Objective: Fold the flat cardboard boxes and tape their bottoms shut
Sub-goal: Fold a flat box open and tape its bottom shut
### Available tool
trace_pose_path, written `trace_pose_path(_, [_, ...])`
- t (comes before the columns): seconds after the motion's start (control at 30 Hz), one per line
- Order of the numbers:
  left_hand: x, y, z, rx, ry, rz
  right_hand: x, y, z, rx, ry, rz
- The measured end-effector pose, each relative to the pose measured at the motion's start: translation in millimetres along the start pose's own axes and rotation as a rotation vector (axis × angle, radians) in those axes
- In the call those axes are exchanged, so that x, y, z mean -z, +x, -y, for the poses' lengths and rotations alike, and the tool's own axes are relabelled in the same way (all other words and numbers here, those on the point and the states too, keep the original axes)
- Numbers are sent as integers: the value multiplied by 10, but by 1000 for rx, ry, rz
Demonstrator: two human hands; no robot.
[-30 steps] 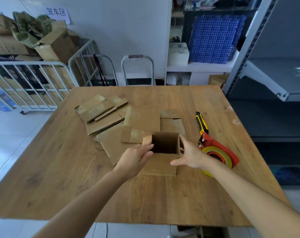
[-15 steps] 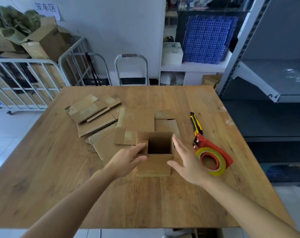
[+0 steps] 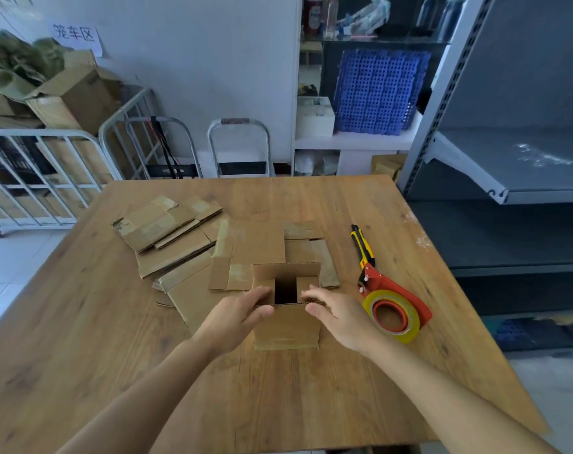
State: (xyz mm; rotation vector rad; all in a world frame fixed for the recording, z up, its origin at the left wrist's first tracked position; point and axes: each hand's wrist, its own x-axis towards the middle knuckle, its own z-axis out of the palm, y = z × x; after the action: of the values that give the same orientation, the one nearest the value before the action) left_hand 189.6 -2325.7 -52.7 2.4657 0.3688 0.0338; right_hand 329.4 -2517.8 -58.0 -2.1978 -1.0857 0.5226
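A loose pile of flat cardboard boxes lies at about ten o'clock from the work, fanned out on the wooden surface. More flat pieces lie at twelve o'clock, just behind it, probably so the next blank is within easy reach. The left hand lies with its fingers stretched across the left side flap of the opened box, pressing it inward. The thumb rests near the front wall; whether it actually pinches that wall is hard to tell from this angle. The box stands at the middle of the surface with its open end up, likely so the bottom flaps face the person and can be closed from above. Its far flap is upright, and a dark gap shows between the two side flaps. The right hand mirrors the left, its fingers flat and apart on the right flap, holding nothing; pressing from both sides should keep the walls square. A yellow-and-black utility knife lies at one o'clock. The red tape dispenser sits at three o'clock, just beside the right hand, handy for the sealing not yet done.
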Motion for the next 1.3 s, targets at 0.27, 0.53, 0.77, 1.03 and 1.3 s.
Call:
trace_pose_path(0.27, [7,145,-47,55,101,-165,-64,27,130,-124,157,-180])
trace_pose_path(0.53, [45,210,-52,82,198,-117,-102,92,219,-200,117,-297])
trace_pose_path(0.77, [-80,308,-116,156,170,-289,-143,262,227,-336,-25,-352])
trace_pose_path(1.03, [12,356,-101,-71,519,-130,-12,315,144,97,-373,-174])
trace_pose_path(1.3, [-196,291,16,-166,451,-177,-273,255,-101,249,-356,-251])
